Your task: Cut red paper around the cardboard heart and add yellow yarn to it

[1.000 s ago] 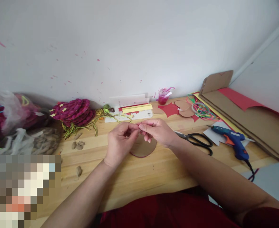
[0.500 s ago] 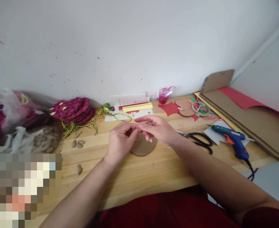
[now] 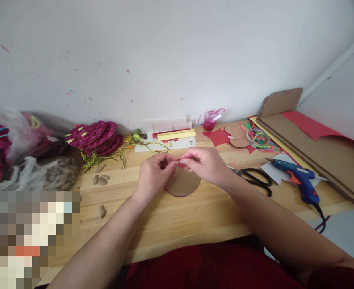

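Observation:
Both hands meet above a round cardboard disc (image 3: 183, 185) with a dark reddish rim, which lies flat on the wooden table (image 3: 177, 224). My left hand (image 3: 155, 172) is closed in a pinch, thumb against forefinger. Touching it at the fingertips, my right hand (image 3: 205, 165) pinches too. Whatever is between the fingers is too small or hidden to make out. A bit of red shows under the right fingers. Just behind the hands a yellow-green cord (image 3: 146, 147) loops over the table.
Black-handled scissors (image 3: 256, 176) and a blue glue gun (image 3: 306, 180) lie to the right, near stacked cardboard (image 3: 318, 156). Peanuts (image 3: 101, 179) and a pile of magenta discs (image 3: 100, 138) are at left. A cup of pink paint (image 3: 210, 121) stands by the wall.
My right hand's fingers have curled in from a looser, spread pose to a tight pinch against the left fingertips. More of the cardboard disc shows below. The view has shifted slightly.

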`<state>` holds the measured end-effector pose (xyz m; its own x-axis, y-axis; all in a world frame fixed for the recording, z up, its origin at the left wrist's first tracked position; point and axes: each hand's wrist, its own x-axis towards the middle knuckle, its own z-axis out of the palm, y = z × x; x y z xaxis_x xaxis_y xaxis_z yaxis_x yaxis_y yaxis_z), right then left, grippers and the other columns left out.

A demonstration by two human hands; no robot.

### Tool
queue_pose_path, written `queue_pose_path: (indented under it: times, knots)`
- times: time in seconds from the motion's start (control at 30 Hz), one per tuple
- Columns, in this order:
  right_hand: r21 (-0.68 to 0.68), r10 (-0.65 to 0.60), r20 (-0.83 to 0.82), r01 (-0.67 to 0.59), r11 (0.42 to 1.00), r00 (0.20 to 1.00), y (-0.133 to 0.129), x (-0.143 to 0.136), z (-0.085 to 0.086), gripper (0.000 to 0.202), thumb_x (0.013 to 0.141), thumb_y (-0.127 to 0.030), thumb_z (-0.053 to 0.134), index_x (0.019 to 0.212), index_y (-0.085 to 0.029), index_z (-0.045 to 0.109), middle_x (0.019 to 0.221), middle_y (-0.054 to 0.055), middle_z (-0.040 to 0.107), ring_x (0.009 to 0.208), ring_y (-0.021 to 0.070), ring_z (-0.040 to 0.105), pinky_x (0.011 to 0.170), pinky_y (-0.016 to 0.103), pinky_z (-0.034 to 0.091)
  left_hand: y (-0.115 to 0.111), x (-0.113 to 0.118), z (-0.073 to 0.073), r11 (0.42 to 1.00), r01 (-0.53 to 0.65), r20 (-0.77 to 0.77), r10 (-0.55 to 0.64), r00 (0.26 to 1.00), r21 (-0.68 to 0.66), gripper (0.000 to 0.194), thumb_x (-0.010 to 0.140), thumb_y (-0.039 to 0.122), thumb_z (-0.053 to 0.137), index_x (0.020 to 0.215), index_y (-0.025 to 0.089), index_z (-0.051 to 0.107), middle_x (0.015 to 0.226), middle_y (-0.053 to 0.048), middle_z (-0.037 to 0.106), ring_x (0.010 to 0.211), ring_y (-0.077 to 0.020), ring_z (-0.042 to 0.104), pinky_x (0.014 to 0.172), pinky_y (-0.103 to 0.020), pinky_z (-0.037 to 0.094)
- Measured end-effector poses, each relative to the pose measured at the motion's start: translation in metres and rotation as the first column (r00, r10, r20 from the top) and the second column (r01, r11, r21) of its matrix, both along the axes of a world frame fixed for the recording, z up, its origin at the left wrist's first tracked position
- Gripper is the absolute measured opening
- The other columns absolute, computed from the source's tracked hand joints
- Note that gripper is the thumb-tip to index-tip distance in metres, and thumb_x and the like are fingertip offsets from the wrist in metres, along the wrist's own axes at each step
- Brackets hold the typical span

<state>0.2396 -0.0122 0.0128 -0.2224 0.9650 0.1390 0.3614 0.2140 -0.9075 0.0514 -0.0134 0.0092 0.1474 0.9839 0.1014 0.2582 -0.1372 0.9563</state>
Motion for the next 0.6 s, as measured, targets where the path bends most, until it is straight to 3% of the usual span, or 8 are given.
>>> queue_pose_path:
  times: [0.07, 0.13, 0.23, 0.33, 0.47, 0.6]
  knots:
    - [-0.019, 0.008, 0.006, -0.008, 1.000, 1.000, 0.000, 0.001, 0.003, 0.013, 0.089, -0.030, 0.067, 0.083, -0.020, 0.073, 0.070, 0.003, 0.072, 0.063, 0.0165, 0.067, 0.062, 0.030, 0.053, 0.002, -0.002, 0.000, 0.999, 0.041, 0.046, -0.040, 0.998, -0.014, 0.014, 0.081, 0.031, 0.076, 0.084, 0.017, 0.074, 0.066, -0.002, 0.069, 0.058, -0.0129, 0.061, 0.056, -0.023, 0.047]
    - [-0.122, 0.055, -0.073, -0.064, 0.990, 0.996, 0.000, 0.003, 0.006, 0.014, 0.088, -0.032, 0.068, 0.083, -0.019, 0.070, 0.063, 0.001, 0.067, 0.058, 0.0147, 0.063, 0.057, 0.027, 0.051, 0.003, -0.004, 0.001, 0.993, 0.104, 0.133, -0.095, 0.987, -0.061, 0.019, 0.079, 0.033, 0.079, 0.085, 0.016, 0.073, 0.068, -0.002, 0.069, 0.058, -0.0122, 0.061, 0.057, -0.023, 0.048]
    - [-0.285, 0.128, -0.312, -0.222, 0.933, 0.941, 0.003, 0.004, 0.009, 0.020, 0.085, -0.036, 0.071, 0.080, -0.017, 0.066, 0.056, -0.003, 0.059, 0.050, 0.0105, 0.055, 0.048, 0.023, 0.045, 0.005, -0.005, 0.003, 0.960, 0.223, 0.314, -0.162, 0.935, -0.168, 0.024, 0.077, 0.034, 0.083, 0.087, 0.014, 0.072, 0.068, -0.002, 0.068, 0.058, -0.0100, 0.060, 0.057, -0.021, 0.049]
    - [-0.378, 0.104, -0.538, -0.350, 0.857, 0.836, 0.006, 0.003, 0.008, 0.026, 0.081, -0.039, 0.075, 0.077, -0.016, 0.063, 0.057, -0.004, 0.056, 0.047, 0.0072, 0.048, 0.043, 0.019, 0.038, 0.005, -0.004, 0.002, 0.928, 0.293, 0.480, -0.153, 0.864, -0.231, 0.028, 0.075, 0.031, 0.086, 0.089, 0.013, 0.071, 0.070, -0.001, 0.068, 0.059, -0.0083, 0.061, 0.057, -0.018, 0.049]
    - [-0.454, 0.056, -0.697, -0.500, 0.737, 0.715, 0.008, -0.001, 0.002, 0.032, 0.076, -0.038, 0.081, 0.074, -0.015, 0.059, 0.059, -0.005, 0.053, 0.045, 0.0056, 0.046, 0.040, 0.017, 0.033, 0.003, 0.000, -0.002, 0.951, 0.258, 0.501, -0.141, 0.854, -0.172, 0.028, 0.075, 0.030, 0.086, 0.089, 0.013, 0.068, 0.072, -0.002, 0.069, 0.061, -0.0086, 0.063, 0.059, -0.018, 0.052]
    - [-0.459, -0.029, -0.776, -0.533, 0.711, 0.630, 0.009, -0.004, -0.002, 0.030, 0.075, -0.034, 0.082, 0.076, -0.014, 0.059, 0.060, -0.006, 0.051, 0.047, 0.0046, 0.044, 0.040, 0.016, 0.031, 0.002, 0.003, -0.004, 0.980, 0.175, 0.417, -0.120, 0.901, -0.095, 0.024, 0.079, 0.029, 0.082, 0.090, 0.014, 0.065, 0.078, -0.001, 0.070, 0.063, -0.0092, 0.066, 0.062, -0.020, 0.056]
